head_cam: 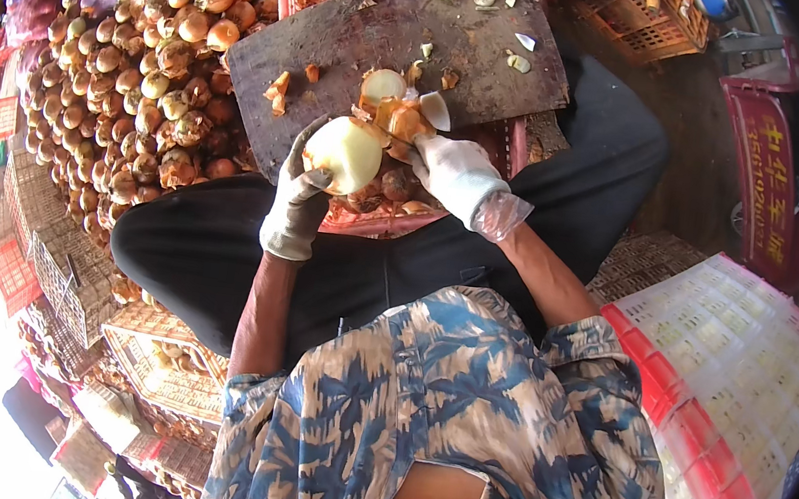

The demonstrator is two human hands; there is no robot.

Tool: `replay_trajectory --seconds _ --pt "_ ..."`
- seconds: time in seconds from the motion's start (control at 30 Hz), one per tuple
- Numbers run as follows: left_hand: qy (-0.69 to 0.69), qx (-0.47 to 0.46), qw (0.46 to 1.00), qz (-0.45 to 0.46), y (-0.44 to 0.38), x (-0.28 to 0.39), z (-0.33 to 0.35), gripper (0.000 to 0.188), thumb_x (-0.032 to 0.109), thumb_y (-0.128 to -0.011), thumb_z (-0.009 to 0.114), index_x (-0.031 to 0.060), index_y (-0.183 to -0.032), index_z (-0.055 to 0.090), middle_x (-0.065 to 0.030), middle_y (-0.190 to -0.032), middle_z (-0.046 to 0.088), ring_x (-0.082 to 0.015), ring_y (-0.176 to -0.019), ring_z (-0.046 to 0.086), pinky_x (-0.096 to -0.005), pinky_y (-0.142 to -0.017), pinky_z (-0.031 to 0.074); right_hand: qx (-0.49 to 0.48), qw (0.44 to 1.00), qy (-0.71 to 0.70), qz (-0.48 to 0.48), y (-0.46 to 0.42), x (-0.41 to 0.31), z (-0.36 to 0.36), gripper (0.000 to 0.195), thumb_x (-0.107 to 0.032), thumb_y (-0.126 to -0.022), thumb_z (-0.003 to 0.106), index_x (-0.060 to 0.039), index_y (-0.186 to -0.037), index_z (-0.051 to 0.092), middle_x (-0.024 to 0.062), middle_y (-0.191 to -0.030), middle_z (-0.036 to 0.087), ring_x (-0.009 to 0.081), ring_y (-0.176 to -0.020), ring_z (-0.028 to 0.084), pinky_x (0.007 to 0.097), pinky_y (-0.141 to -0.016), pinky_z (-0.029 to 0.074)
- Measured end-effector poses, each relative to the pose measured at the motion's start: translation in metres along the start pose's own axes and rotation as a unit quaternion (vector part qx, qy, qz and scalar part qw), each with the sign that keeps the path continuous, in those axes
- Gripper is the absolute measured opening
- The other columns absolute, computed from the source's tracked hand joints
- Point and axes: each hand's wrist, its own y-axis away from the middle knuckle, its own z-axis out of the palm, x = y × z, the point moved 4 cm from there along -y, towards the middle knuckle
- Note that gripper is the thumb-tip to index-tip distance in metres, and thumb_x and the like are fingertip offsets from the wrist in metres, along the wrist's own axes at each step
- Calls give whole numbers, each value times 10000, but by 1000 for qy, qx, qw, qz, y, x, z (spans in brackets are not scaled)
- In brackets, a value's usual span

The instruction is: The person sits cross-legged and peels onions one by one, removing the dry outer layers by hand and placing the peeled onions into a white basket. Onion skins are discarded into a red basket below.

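Observation:
My left hand (305, 180), in a soiled white glove, is closed around a mostly peeled onion (344, 154) over the near edge of a worn board (412, 35). Brown onion skin (403, 120) hangs beside it at my right hand (452, 169), gloved in white with clear plastic at the wrist. The right fingers are curled; what they grip is partly hidden, and a knife cannot be made out for certain. Behind the skin lies a cut onion piece (383, 86), with a pale wedge (435, 110) to its right. Small scraps of onion (518, 62) are scattered on the board.
A large heap of unpeeled onions (156, 85) lies left of the board. Under the board is a red crate (380, 226) with onions and skins. An orange crate (638, 16) stands at upper right, white and red crates (726, 353) at lower right. Wicker-coloured crates (165, 362) stand at lower left.

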Motion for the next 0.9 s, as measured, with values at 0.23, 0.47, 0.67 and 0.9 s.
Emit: replay_trajectory --seconds 0.23,0.47,0.67,0.9 --pt "-11 4 1000 -21 -3 -3 -1 810 240 -670 823 12 -1355 456 -116 -1254 567 -240 -1157 563 -373 -999 470 121 907 -400 44 -8 -5 -8 199 -150 -910 663 6 -1032 648 104 -858 646 144 -702 629 298 -610 485" --pt "-108 -26 993 -27 -3 -8 2 914 273 -594 891 -2 -1354 462 -103 -1292 559 -224 -1184 543 -360 -1027 432 37 912 -406 41 -19 -1 11 135 -83 -879 688 -24 -990 638 -13 -809 568 40 -627 520 212 -545 434" --pt "-37 -51 996 -61 -2 -9 9 886 254 -615 850 -16 -1359 452 -114 -1291 558 -233 -1184 546 -365 -1026 434 85 864 -476 137 -19 12 9 112 -106 -914 647 -43 -1005 632 -42 -755 558 7 -619 448 204 -527 401" --pt "15 -44 996 -71 -1 -8 14 840 243 -670 787 -18 -1382 424 -129 -1292 554 -250 -1193 553 -385 -1030 449 30 768 -609 195 -13 5 1 125 -113 -900 656 -56 -994 596 9 -824 571 81 -653 545 248 -581 473"
